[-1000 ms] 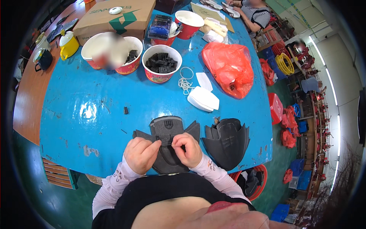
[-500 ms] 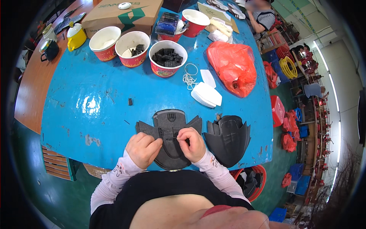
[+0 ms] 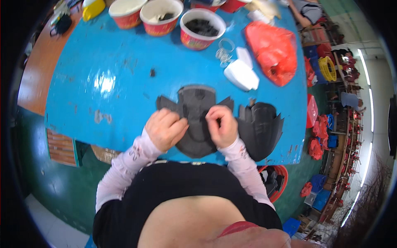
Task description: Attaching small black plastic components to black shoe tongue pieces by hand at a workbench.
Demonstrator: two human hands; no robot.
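A black, shield-shaped piece (image 3: 196, 142) with jagged wings lies flat at the table's near edge, the wings perhaps belonging to layers beneath it. Over its left side, my left hand (image 3: 166, 129) is closed, thumb and fingertips pressed together. My right hand (image 3: 222, 126) pinches over its right side, fingers curled. Motion blur hides whatever is between the fingertips of either hand. Just right of my right hand rests a similar black stack (image 3: 264, 134) with jagged edges. A small black bit (image 3: 152, 72) lies farther off on the blue table (image 3: 115, 120).
Red-and-white paper bowls stand along the back; one bowl (image 3: 196, 42) holds black bits. White curved pieces (image 3: 242, 75), a thin pale cord (image 3: 223, 56) and a red plastic bag (image 3: 273, 51) lie at right. Below the edge is a red basket (image 3: 282, 182). Another person (image 3: 306, 12) is at far right.
The view has shifted, so the table's contents appear higher and farther right. My hands remain over the black piece, slightly farther apart; the thin strand seen between them earlier no longer shows.
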